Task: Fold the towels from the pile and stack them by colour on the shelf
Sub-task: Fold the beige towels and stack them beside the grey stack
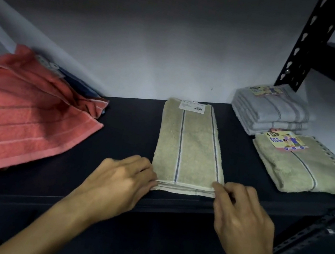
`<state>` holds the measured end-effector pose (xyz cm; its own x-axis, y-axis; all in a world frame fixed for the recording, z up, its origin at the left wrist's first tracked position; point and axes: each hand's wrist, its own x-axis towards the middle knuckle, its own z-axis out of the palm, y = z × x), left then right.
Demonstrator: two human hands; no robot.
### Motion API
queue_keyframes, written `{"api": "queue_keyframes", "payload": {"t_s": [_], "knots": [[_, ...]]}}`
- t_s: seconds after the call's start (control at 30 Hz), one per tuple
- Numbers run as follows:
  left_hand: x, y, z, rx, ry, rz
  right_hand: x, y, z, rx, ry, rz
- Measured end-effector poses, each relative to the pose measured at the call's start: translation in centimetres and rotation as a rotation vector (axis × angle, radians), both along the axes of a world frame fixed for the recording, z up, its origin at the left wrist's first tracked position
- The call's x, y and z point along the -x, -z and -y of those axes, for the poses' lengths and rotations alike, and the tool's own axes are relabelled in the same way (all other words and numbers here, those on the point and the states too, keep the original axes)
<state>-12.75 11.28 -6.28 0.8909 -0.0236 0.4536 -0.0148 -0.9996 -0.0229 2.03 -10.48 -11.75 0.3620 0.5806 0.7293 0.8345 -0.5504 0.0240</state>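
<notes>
My left hand (120,183) and right hand (240,213) each pinch a near corner of the beige towel (188,144), lying lengthwise on the shelf (132,120), ready to fold it away towards its barcode tag (190,106).

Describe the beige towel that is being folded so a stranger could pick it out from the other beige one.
On the dark shelf, look at the middle, between the coral pile and the folded stacks at the right. The beige towel there lies long and narrow, both hands pinching its near corners. Unlike the folded beige towel, it shows a white barcode tag, not a colourful label.
</notes>
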Motion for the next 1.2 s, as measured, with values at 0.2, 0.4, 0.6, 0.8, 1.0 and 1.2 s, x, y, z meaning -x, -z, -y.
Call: {"api": "queue_keyframes", "payload": {"t_s": [0.2, 0.4, 0.6, 0.8, 1.0, 1.2], "knots": [[0.2, 0.7, 0.1, -0.043, 0.019, -0.018, 0.1, 0.0, 0.4, 0.065, -0.031, -0.034], [-0.3, 0.9, 0.3, -0.026, -0.022, -0.036, -1.1, -1.7, 0.5, 0.172, -0.154, -0.195], [-1.1, 3.4, 0.7, -0.054, -0.057, -0.213, -3.6, -1.2, -0.4, 0.509, -0.318, -0.26], [0.5, 5.1, 1.7, 0.037, 0.06, -0.007, -3.3, -0.1, 0.9, 0.272, -0.456, -0.245], [0.7, 3.9, 1.8, 0.331, 0.089, 0.117, -2.8, -1.2, 0.8, 0.07, -0.529, -0.429], [-3.1, -1.8, 0.4, 1.033, -0.117, 0.176, -4.1, -7.3, -2.5, -0.332, -0.519, -1.012]]}}
